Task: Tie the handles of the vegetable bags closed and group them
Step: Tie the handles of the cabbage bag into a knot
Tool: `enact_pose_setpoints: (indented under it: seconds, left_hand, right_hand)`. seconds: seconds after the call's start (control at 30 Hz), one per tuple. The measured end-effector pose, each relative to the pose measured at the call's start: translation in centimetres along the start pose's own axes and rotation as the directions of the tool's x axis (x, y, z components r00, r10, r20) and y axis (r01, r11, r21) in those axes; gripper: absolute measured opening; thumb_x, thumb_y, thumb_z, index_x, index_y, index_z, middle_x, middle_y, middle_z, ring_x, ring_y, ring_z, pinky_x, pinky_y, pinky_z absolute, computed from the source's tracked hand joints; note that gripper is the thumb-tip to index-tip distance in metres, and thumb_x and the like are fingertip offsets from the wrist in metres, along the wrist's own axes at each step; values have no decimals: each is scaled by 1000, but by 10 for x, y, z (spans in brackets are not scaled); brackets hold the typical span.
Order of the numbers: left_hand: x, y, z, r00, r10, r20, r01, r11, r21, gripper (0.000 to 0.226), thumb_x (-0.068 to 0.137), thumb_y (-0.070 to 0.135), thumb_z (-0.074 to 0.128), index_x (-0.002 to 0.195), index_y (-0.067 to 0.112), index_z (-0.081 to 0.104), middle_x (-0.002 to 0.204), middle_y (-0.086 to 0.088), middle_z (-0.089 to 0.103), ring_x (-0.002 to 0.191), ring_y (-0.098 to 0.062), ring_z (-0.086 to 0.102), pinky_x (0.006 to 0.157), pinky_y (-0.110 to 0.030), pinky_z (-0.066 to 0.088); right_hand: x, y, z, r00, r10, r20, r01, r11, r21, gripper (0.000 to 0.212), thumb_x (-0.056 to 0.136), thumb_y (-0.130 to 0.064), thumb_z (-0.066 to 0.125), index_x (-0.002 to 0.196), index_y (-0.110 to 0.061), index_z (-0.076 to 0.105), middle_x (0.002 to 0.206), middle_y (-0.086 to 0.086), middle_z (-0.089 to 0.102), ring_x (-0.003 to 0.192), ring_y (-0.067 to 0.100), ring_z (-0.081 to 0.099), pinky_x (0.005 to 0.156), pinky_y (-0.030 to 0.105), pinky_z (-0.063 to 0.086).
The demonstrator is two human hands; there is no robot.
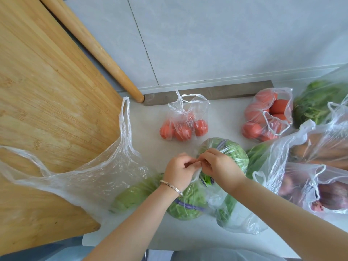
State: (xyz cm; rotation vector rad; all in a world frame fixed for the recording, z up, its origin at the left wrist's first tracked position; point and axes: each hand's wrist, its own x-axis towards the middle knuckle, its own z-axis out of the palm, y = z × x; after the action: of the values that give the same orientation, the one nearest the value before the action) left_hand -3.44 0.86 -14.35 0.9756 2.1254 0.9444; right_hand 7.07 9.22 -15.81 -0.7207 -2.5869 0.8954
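A clear plastic bag of green lettuce heads (228,149) lies on the pale counter in the middle. My left hand (179,169) and my right hand (219,163) meet just above it, and each pinches a bit of the bag's handle plastic between thumb and fingers. A small bag of tomatoes (183,127) with its handles knotted sits behind the hands. A larger bag of tomatoes (267,117) stands open at the back right. A big clear bag (98,176) with a green vegetable in it lies open to the left.
A large wooden cutting board (47,110) fills the left side, with a rolling pin (98,51) leaning by the grey wall. Bags of leafy greens (320,102), carrots (323,151) and dark red vegetables (327,193) crowd the right edge.
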Motion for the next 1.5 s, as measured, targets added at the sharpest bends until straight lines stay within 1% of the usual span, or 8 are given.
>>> enact_pose_setpoints:
  seconds: [0.27, 0.43, 0.6, 0.73, 0.9, 1.07, 1.2, 1.5]
  left_hand:
    - [-3, 0, 2, 987, 136, -83, -123, 982, 146, 17, 85, 18, 61, 79, 3, 65, 69, 13, 44, 60, 0, 45, 56, -7, 36]
    - [-5, -1, 4, 983, 172, -66, -157, 969, 190, 18, 87, 18, 58, 84, 2, 66, 73, 10, 44, 59, -7, 45, 53, -7, 35]
    - [-9, -1, 7, 966, 250, -68, -226, 940, 255, 15, 86, 12, 56, 87, 3, 68, 87, -4, 57, 66, -11, 47, 57, -17, 37]
    - [-9, -3, 5, 963, 268, -22, -261, 951, 166, 12, 83, 11, 59, 81, 3, 69, 73, 14, 46, 56, -1, 44, 56, -4, 35]
    - [-11, -6, 10, 971, 240, -13, -238, 966, 100, 17, 82, 18, 59, 82, 4, 68, 69, 18, 44, 60, 8, 48, 59, -2, 35]
    - [-3, -9, 9, 996, 87, 4, -87, 996, 33, 19, 86, 21, 59, 90, 4, 67, 72, 13, 45, 64, 1, 46, 59, -7, 37]
    - [0, -10, 4, 999, 12, 42, -11, 1000, -18, 20, 86, 23, 59, 92, 6, 66, 74, 12, 47, 68, -2, 48, 64, -12, 38]
    - [-1, -7, 1, 993, 119, 26, -121, 941, 315, 20, 90, 20, 53, 86, 5, 66, 82, 3, 52, 68, -12, 48, 60, -16, 35]
  right_hand:
    - [0, -5, -7, 956, 288, 56, -291, 912, 287, 8, 78, -3, 64, 82, -8, 69, 63, -6, 57, 51, 1, 49, 53, 7, 39]
    - [4, -4, -14, 882, 448, 146, -462, 762, 454, 21, 75, -5, 66, 68, -20, 54, 60, -5, 60, 50, 7, 51, 51, 17, 44]
    - [10, -6, -27, 870, 402, 286, -484, 809, 334, 30, 77, -5, 63, 63, -20, 42, 54, -6, 49, 47, 8, 42, 49, 18, 35]
    - [19, -4, -45, 817, 288, 500, -454, 855, 249, 37, 80, -3, 63, 56, -16, 37, 49, -8, 38, 41, 4, 33, 47, 14, 32]
    - [16, 2, -52, 735, 184, 653, -549, 727, 413, 27, 83, 3, 57, 63, -15, 57, 48, -3, 44, 43, 9, 36, 44, 12, 32]
    - [1, -1, -30, 934, 156, 322, -254, 922, 292, 23, 79, 0, 66, 88, -19, 75, 44, -16, 51, 41, 2, 40, 48, 11, 35]
    - [-7, 5, -14, 990, -140, 16, 139, 989, 49, 14, 75, -8, 65, 82, -13, 75, 72, 3, 69, 62, 17, 63, 59, 22, 50]
    - [-16, 18, -15, 963, -258, 81, 269, 880, -391, 26, 81, -24, 44, 67, -16, 65, 76, 0, 63, 73, 16, 50, 50, 23, 49]
